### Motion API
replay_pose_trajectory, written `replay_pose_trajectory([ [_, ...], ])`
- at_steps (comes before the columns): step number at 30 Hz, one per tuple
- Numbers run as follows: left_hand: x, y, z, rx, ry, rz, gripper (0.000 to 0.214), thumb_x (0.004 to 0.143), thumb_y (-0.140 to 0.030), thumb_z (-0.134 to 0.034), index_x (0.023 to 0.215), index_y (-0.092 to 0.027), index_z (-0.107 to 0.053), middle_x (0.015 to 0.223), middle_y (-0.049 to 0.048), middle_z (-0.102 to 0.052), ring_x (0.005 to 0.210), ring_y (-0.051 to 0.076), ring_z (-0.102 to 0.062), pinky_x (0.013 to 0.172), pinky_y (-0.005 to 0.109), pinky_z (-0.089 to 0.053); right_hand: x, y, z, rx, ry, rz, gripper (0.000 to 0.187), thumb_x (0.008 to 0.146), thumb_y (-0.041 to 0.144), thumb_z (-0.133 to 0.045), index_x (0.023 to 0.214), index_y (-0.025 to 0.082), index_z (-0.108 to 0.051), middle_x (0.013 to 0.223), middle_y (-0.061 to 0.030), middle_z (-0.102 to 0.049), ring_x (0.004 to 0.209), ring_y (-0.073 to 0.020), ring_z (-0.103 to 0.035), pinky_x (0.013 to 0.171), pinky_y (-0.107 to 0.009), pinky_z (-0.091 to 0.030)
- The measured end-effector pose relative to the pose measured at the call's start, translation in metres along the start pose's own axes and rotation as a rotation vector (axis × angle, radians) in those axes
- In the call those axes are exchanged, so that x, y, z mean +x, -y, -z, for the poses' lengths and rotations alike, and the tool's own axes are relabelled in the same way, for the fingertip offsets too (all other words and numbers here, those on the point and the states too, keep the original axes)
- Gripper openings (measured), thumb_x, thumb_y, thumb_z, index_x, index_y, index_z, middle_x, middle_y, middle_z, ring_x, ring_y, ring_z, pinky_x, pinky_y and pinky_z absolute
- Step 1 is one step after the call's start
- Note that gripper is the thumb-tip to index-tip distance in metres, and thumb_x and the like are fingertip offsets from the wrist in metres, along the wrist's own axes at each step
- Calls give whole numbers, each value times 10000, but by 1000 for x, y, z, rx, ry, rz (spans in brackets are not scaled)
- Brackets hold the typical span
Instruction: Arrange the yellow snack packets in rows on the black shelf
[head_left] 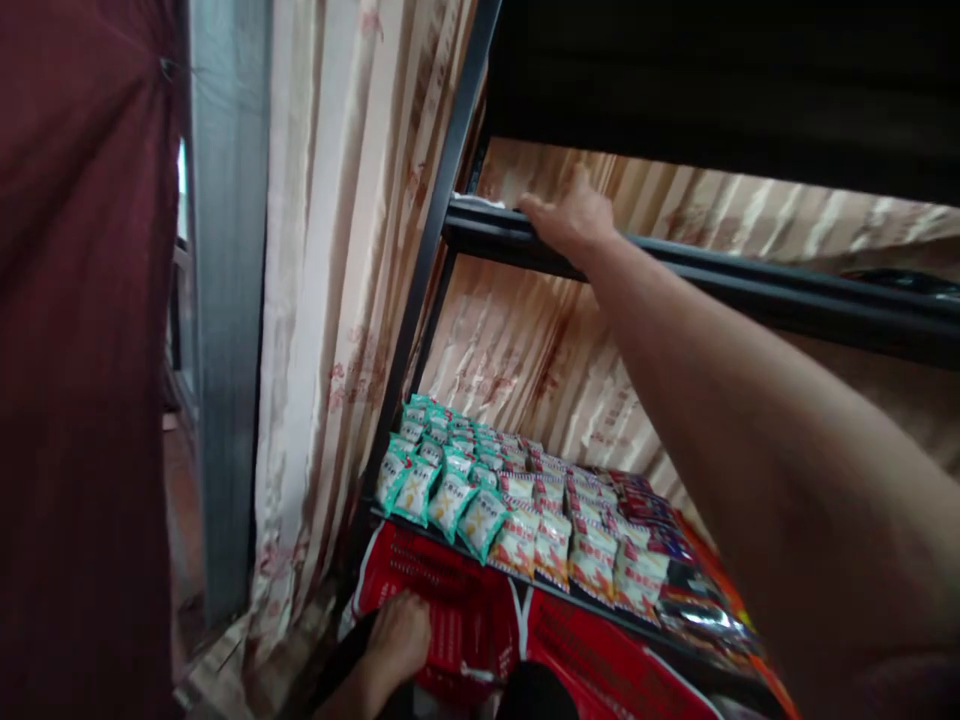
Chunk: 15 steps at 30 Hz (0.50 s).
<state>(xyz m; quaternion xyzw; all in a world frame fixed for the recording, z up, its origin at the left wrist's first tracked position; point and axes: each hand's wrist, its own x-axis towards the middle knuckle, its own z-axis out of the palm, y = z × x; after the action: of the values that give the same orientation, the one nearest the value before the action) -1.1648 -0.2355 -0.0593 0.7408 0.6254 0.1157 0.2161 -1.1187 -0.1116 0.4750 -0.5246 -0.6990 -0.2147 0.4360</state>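
My right hand [574,215] reaches up to the dark metal shelf [690,265], its thumb spread apart from the fingers over the front rail. Nothing shows in its grasp. To its left, a small white item [478,201] lies on that shelf near the upright. Low in the view, my left hand [401,632] is closed in a fist in front of a red printed bag [457,590]; whatever its fingers may hold is hidden. On the shelf between the hands stand rows of green-and-white snack packets [452,500] and white-and-orange snack packets [592,560].
Dark red and blue packets [645,500] continue to the right. Another red bag [600,660] sits under the lower shelf. A patterned curtain [315,250] hangs behind and left of the rack. Further left are a grey metal post [229,300] and maroon cloth [82,350].
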Motion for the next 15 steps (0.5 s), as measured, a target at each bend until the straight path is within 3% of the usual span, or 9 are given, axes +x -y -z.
replay_pose_trajectory([
  [4,6,7,8,83,-126,-40,318,821,-84,-336,911,-107,-639,945,142,-660,927,224,-597,842,351,-447,9,7,-12,-43,2,-12,941,712,642,-402,1248,-124,-299,1213,-339,-467,1197,-401,-417,904,-512,-303],
  [8,10,8,11,79,-161,-28,340,840,-101,-298,893,-120,-633,921,122,-663,898,199,-598,821,324,-446,11,11,-25,-90,-45,-53,945,663,661,-368,1220,-102,-338,1229,-329,-463,1203,-438,-385,874,-552,-270],
  [15,19,5,1,99,-159,-57,304,839,-127,-325,872,-125,-627,899,102,-658,900,208,-584,809,316,-448,25,8,-34,-85,-125,-90,890,660,649,-346,1115,-115,-381,1170,-360,-481,1154,-432,-443,808,-583,-276],
])
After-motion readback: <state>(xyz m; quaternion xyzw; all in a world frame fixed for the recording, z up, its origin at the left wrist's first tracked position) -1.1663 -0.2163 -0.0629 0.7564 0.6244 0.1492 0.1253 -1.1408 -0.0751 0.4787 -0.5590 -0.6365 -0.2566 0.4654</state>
